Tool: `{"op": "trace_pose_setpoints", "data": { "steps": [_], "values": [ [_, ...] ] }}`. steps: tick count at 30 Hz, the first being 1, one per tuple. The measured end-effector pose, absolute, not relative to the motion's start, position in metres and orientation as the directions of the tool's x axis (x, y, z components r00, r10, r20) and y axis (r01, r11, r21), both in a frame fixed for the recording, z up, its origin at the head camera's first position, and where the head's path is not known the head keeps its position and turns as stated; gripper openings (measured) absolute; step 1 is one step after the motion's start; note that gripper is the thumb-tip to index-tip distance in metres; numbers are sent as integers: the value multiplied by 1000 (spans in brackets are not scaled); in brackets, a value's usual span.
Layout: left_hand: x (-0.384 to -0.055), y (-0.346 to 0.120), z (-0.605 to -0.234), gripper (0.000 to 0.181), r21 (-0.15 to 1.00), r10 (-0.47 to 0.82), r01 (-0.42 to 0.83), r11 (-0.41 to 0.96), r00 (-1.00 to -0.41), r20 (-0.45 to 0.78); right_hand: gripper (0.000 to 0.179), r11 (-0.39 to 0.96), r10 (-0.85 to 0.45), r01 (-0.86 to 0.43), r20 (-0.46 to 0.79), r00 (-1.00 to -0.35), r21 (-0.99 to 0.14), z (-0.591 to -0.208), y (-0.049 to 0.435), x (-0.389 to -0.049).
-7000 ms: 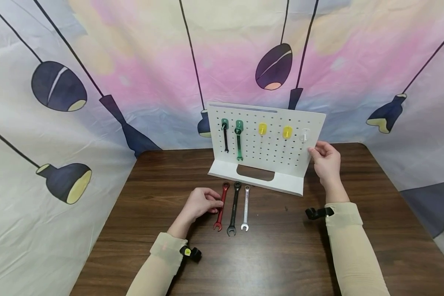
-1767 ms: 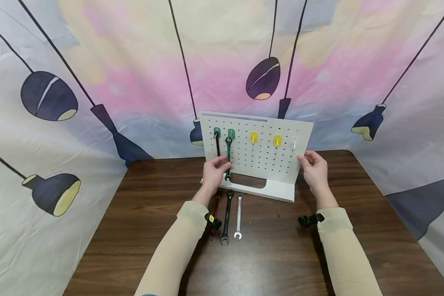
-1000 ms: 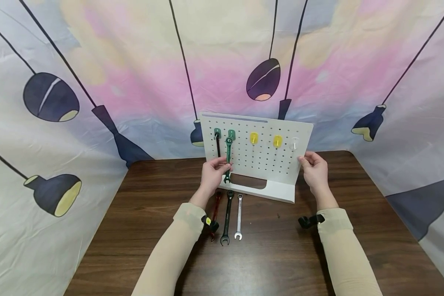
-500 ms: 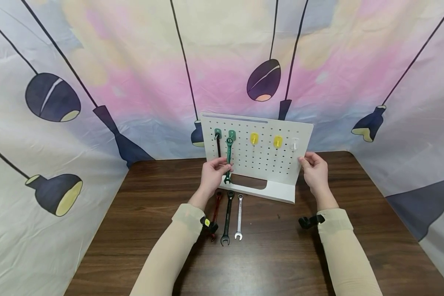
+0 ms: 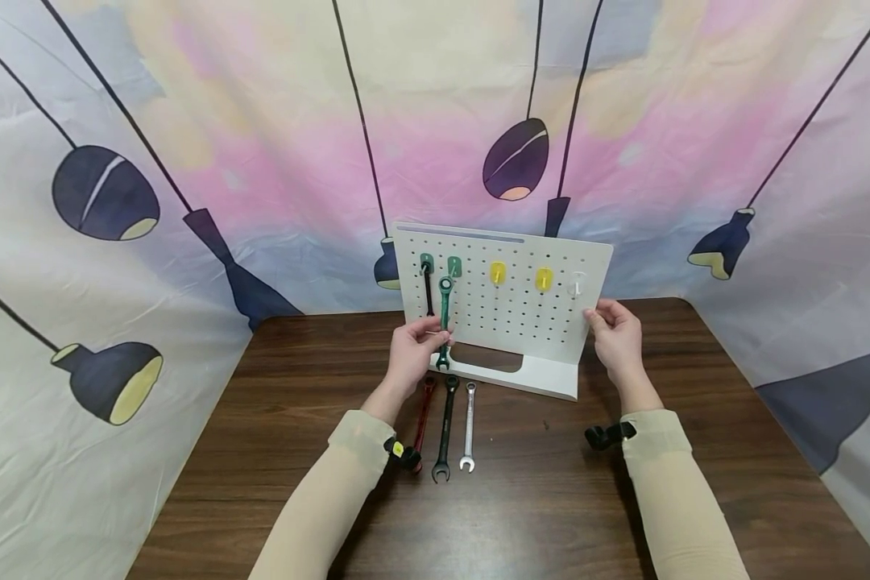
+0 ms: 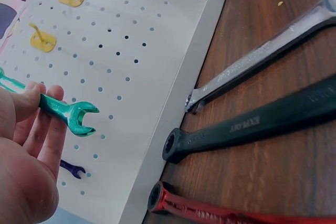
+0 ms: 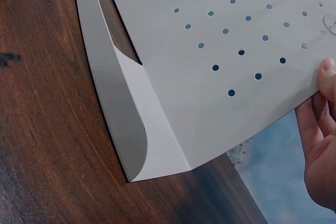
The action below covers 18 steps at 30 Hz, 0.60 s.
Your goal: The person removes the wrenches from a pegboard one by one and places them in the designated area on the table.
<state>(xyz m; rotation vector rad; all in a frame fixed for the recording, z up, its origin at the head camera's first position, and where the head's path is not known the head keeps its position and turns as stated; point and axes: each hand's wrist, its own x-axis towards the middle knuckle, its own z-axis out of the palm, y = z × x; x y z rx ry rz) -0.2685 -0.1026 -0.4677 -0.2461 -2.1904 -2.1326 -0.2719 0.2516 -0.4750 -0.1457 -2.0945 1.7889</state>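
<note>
My left hand (image 5: 410,352) pinches a green combination wrench (image 5: 445,304) upright in front of a white pegboard (image 5: 573,322). The ring end stands just below and in front of the second green hook (image 5: 454,266). In the left wrist view, its open end (image 6: 76,116) sticks out past the fingers. A small dark wrench (image 5: 428,292) hangs from the first green hook (image 5: 426,262), partly behind the left hand. My right hand (image 5: 619,334) grips the board's right edge, thumb on the front face, as the right wrist view also shows.
On the wooden table (image 5: 536,499) before the board lie a red wrench (image 5: 424,415), partly under the left wrist, a black wrench (image 5: 445,431) and a silver wrench (image 5: 469,427). Two yellow hooks (image 5: 498,272) and a clear hook (image 5: 577,283) hold nothing. A patterned cloth (image 5: 275,161) hangs behind.
Earlier the green wrench hung on the second hook and my left hand was at the red wrench. The left hand has since taken the green wrench off and lowered it slightly. Right hand keeps its grip.
</note>
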Motion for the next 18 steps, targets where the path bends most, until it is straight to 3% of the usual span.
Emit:
{"op": "trace_pose_setpoints", "data": {
  "steps": [18],
  "values": [
    [-243, -141, -481, 29, 997, 58, 75, -5, -995, 75, 32, 198, 316, -156, 213, -925, -968, -475, 252, -272]
  ]
}}
